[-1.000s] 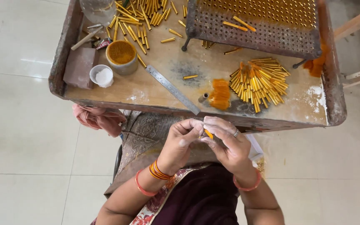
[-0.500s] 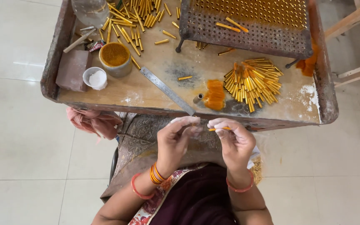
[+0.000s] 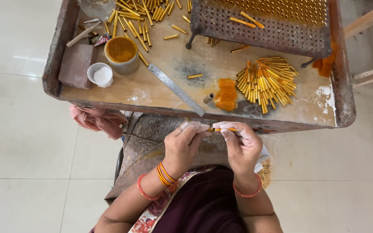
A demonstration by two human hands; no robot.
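Both hands meet just below the near edge of the work tray (image 3: 152, 92). My left hand (image 3: 186, 144) and my right hand (image 3: 240, 144) pinch the two ends of one thin yellow-orange stick (image 3: 223, 129), held level between the powdery fingertips. Directly above on the tray lie a heap of yellow sticks (image 3: 266, 82) and a small mound of orange powder (image 3: 226, 95). Orange and red bangles sit on both wrists.
On the tray are a steel ruler (image 3: 175, 88), a round tin of orange powder (image 3: 121, 52), a white cup of powder (image 3: 102, 75), a brown block (image 3: 76, 64), scattered sticks (image 3: 139, 19) and a perforated metal rack (image 3: 260, 23). A pink cloth (image 3: 96, 121) hangs below.
The view shifted slightly and the hands rose toward the tray edge, still working the same stick between the fingertips.
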